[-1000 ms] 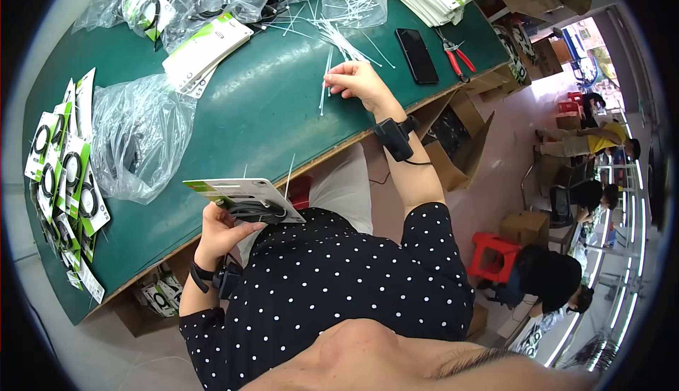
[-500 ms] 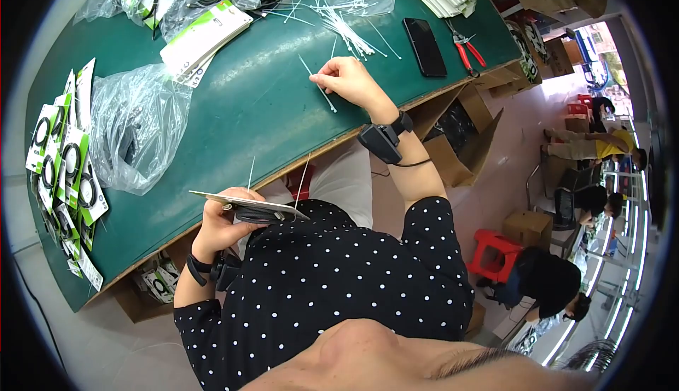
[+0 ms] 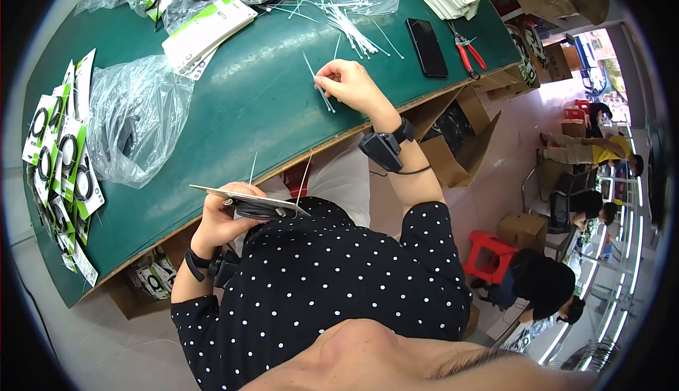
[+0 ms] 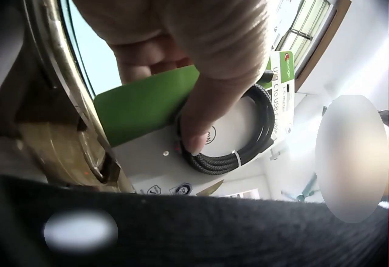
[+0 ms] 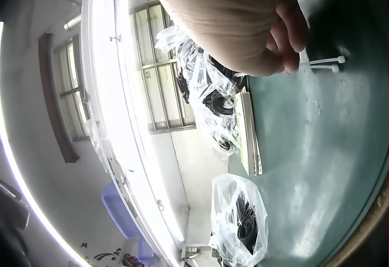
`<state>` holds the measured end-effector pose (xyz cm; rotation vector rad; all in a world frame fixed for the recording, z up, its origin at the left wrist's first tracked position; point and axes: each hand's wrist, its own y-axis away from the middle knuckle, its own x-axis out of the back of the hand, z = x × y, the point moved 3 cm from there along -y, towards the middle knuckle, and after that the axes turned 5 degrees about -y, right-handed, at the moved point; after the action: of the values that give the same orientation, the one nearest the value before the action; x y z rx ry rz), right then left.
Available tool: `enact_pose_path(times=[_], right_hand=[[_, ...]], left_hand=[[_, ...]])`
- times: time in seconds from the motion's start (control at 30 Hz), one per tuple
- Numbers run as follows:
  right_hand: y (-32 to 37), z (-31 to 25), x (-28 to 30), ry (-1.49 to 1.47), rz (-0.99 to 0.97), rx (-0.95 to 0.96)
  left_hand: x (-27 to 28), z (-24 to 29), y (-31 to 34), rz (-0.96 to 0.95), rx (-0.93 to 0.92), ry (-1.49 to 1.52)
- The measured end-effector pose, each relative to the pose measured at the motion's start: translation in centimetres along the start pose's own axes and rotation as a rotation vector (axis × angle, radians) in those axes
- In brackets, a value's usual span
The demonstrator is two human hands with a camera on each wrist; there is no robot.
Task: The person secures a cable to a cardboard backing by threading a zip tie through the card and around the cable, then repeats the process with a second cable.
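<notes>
In the head view my left hand (image 3: 221,223) holds a white and green card (image 3: 244,194) near my body. The left wrist view shows the thumb pressing a coiled black cable (image 4: 264,115) against the card. Two white ties (image 3: 305,173) stick up from the card. Over the green table, my right hand (image 3: 353,88) pinches thin white zip ties (image 3: 309,67) between thumb and fingers. Their heads (image 5: 340,59) show beyond the fingertips in the right wrist view. Loose zip ties (image 3: 350,30) lie just behind that hand.
Carded cables (image 3: 67,154) are piled on the table's left, beside a clear plastic bag (image 3: 138,126). Card stacks (image 3: 209,34) lie at the back. A black phone (image 3: 426,48) and red-handled pliers (image 3: 468,55) lie on the right. The table's front edge (image 3: 269,173) runs between my hands.
The right hand has drawn slightly left and away from the loose pile with ties between its fingers. The card in my left hand has tilted to be seen nearly edge-on.
</notes>
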<state>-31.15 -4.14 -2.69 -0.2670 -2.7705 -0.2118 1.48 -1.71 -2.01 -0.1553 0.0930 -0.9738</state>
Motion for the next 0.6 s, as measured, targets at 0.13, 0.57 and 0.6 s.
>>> enact_pose_path(times=[0.13,0.57,0.6], right_hand=[[0.3,0.0,-0.2,0.003,0.042,0.048],[1.1,-0.1,-0.4,0.167,0.069,0.143],[1.1,-0.3,-0.4,0.26,0.072,0.175]], left_hand=[[0.0,-0.2,-0.1,-0.026,-0.06,0.02],[-0.3,0.1,-0.7,-0.051,-0.047,0.0],[-0.3,0.3,-1.1,-0.067,-0.068,-0.014]])
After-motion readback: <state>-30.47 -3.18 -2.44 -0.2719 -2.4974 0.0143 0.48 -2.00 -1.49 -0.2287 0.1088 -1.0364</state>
